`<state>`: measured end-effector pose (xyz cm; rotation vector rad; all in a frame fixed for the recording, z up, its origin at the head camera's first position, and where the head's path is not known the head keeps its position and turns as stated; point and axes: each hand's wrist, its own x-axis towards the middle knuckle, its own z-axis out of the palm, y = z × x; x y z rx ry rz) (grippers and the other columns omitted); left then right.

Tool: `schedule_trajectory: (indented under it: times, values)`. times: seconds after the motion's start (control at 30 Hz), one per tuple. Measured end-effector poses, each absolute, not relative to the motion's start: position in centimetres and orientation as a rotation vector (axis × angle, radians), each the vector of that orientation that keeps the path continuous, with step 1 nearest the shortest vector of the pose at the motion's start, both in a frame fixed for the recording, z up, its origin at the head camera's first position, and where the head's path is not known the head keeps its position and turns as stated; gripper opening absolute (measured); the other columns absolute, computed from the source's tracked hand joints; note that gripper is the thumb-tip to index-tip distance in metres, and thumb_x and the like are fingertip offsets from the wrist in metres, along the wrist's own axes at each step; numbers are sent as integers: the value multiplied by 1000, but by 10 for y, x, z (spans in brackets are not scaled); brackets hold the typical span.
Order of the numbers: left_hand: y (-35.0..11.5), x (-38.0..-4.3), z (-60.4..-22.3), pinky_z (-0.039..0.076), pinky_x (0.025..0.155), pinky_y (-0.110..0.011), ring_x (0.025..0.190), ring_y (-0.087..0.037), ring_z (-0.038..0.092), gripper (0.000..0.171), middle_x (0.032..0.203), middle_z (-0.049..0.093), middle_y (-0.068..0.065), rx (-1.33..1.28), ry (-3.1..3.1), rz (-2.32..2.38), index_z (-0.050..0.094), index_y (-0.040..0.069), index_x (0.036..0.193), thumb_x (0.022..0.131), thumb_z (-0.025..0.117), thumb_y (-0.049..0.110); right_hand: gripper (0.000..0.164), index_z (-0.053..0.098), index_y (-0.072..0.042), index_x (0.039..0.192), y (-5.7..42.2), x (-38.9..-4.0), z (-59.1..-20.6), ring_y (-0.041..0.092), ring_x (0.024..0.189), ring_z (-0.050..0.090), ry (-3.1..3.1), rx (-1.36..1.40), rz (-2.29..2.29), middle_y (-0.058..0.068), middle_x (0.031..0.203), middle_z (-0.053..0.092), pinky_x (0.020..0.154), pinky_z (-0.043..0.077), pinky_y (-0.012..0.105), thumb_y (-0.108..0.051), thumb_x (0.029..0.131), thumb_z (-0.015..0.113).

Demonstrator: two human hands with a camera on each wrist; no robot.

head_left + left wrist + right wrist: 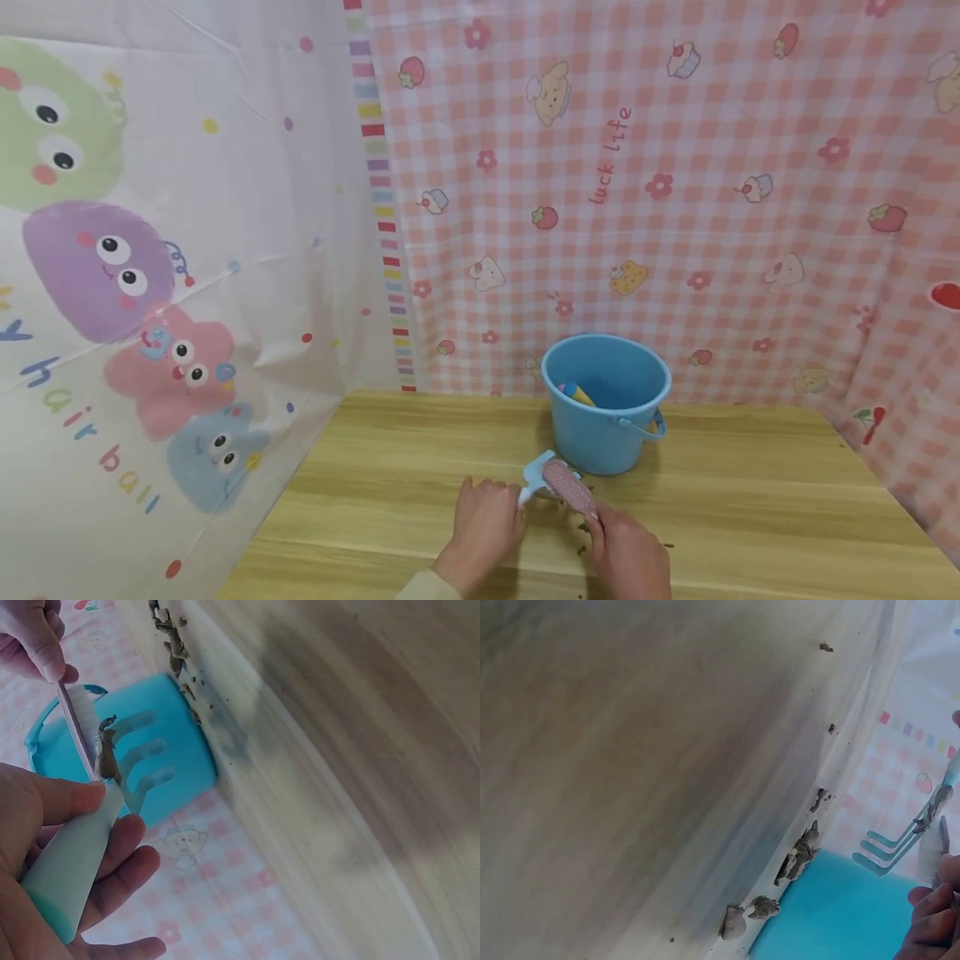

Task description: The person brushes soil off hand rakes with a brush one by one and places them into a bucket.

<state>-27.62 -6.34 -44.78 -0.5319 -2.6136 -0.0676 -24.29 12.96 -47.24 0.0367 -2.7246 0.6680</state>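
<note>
My left hand (486,525) grips the pale handle of a small light-blue hand rake (536,473); the left wrist view shows its bent tines and the thumb pressed on the handle (79,859). My right hand (632,552) pinches one end of a brush (570,487) with a pink dotted back. Its white bristles (84,712) face the rake, right at a brown crumpled clump (107,756) on the rake's neck. More brown clumps (799,855) and crumbs lie on the wooden table below both hands.
A blue bucket (600,442) with its handle hanging at the right stands just beyond the hands; a blue-and-yellow item (579,395) pokes up inside. The wood-grain table (360,500) meets a pink checked cloth (480,250) behind and a white printed sheet (285,250) at left.
</note>
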Motion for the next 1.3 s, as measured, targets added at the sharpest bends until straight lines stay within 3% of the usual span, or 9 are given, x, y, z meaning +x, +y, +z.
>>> schedule_trajectory:
  times: [0.27, 0.9, 1.1, 1.3]
  values:
    - [-61, -274, -450, 49, 84, -54, 66, -20, 62, 18, 65, 61, 0, -529, -2627, -48, 63, 15, 73, 78, 76, 25, 25, 71, -7, 111, 134, -245, -474, 32, 74, 69, -2770, -10, 681, 9, 88, 71, 56, 50, 49, -23, 92, 70]
    - [-61, -274, -446, 49, 85, -53, 69, -20, 63, 13, 67, 62, 0, -521, -2668, -79, 65, 14, 77, 80, 74, 24, 12, 70, -8, 92, 142, -247, -471, 32, 66, 66, -2633, -1, 689, 6, 76, 67, 52, 47, 49, -20, 93, 68]
    - [-59, -276, -446, 50, 81, -51, 67, -20, 61, 13, 68, 62, 0, -530, -2624, -90, 67, 14, 78, 79, 75, 23, 17, 71, -8, 101, 128, -241, -469, 29, 64, 66, -2690, 68, 673, 5, 79, 68, 50, 48, 46, -23, 93, 69]
    - [-58, -275, -449, 51, 78, -49, 65, -19, 60, 13, 66, 60, 0, -522, -2620, -100, 66, 13, 78, 78, 76, 23, 15, 71, -7, 99, 132, -241, -471, 33, 64, 66, -2695, 4, 647, 8, 79, 68, 50, 47, 48, -20, 92, 70]
